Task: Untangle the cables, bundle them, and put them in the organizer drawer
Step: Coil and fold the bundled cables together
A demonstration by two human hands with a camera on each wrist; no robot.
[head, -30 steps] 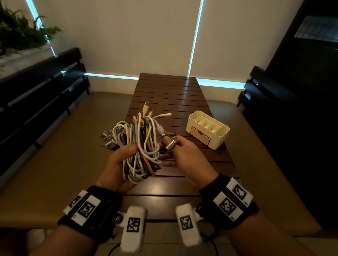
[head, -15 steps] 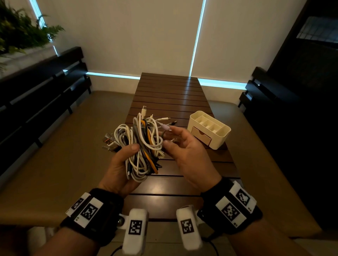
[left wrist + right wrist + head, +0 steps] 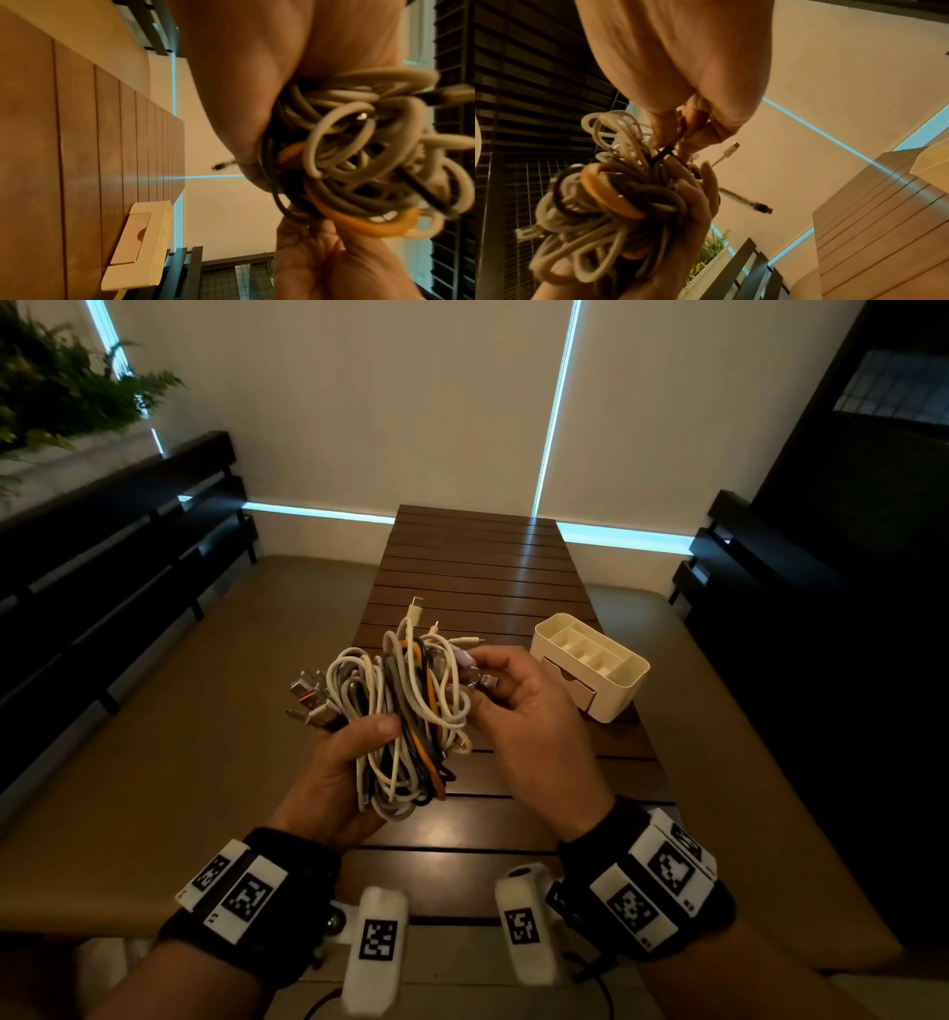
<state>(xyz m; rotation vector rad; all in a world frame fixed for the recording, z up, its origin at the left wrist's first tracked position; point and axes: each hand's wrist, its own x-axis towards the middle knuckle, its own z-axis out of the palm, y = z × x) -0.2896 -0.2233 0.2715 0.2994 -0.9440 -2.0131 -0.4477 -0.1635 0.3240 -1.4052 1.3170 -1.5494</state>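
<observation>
While both hands grip it, the cable tangle (image 3: 405,711) shows white, grey, orange loops.

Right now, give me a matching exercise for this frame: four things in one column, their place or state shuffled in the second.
1. cable tangle
2. organizer
3. drawer
4. right hand

a. shut
b. pinching a cable end
c. standing on the table, right side
d. gripped in the left hand

Pairs: 1-d, 2-c, 3-a, 4-b
</observation>
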